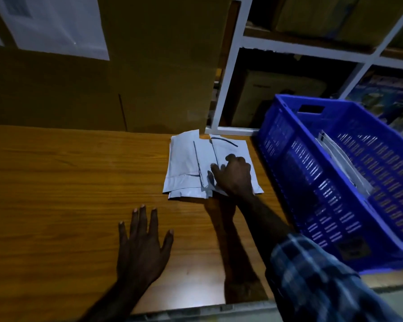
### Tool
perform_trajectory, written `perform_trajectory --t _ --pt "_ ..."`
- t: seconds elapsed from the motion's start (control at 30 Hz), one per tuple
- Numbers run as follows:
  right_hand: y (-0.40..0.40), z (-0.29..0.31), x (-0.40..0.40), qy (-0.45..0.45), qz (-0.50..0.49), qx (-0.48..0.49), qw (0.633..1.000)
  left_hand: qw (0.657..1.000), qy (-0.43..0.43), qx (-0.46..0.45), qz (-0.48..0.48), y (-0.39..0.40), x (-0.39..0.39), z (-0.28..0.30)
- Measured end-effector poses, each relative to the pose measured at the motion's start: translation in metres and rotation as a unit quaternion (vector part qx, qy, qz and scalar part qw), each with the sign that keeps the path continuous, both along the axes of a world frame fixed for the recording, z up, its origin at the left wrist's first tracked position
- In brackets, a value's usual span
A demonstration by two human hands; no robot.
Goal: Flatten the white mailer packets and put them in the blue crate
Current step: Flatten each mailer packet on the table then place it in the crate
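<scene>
- A wooden counter carries the work, backed along its far edge by a large cardboard box bearing a white paper label, with white shelving beyond the far right corner.
- The blue crate sits tilted at the counter's right edge; at least one white packet already lies inside it, leaning against the far wall.
- The white mailer packets lie in a loose, overlapping pile near the far edge of the counter, just beside the crate; some show dark lines or creases.
- The person's right hand, its forearm in a checked sleeve, rests on the pile's right part with fingers bent; the grip appears to press or pinch the top packet, though whether the fingertips have caught an edge cannot be told.
- The left hand is released, fingers spread and straight, above or on the bare counter near the front edge, holding nothing and apart from the pile.
- The step in hand looks to be separating or smoothing one packet; it would go best with the left hand brought up to pin the pile while the right draws a single packet clear, then sweeps it flat from the middle outward before it goes to the crate.
</scene>
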State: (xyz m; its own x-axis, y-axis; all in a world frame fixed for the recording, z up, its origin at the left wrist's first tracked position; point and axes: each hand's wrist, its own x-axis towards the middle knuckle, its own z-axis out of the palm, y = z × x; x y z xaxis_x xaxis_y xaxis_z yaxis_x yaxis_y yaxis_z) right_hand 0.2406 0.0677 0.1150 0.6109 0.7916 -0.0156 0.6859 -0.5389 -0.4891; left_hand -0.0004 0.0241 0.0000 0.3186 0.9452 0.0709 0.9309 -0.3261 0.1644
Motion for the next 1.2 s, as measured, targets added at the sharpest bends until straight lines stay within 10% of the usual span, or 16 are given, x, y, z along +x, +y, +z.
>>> perform_trajectory --t 0.83,1.0,1.2 --pt "0.009 0.041 -0.004 -0.03 -0.007 0.067 0.997 0.999 -0.045 -0.011 0.012 0.0 0.002 0.003" --pt "-0.059 0.06 -0.016 -0.097 0.121 0.178 0.972 0.967 -0.249 -0.037 0.039 -0.003 -0.002 0.013" --pt "-0.147 -0.017 -0.033 -0.225 0.313 0.19 0.903 0.831 -0.54 -0.093 0.094 -0.008 -0.016 0.016"
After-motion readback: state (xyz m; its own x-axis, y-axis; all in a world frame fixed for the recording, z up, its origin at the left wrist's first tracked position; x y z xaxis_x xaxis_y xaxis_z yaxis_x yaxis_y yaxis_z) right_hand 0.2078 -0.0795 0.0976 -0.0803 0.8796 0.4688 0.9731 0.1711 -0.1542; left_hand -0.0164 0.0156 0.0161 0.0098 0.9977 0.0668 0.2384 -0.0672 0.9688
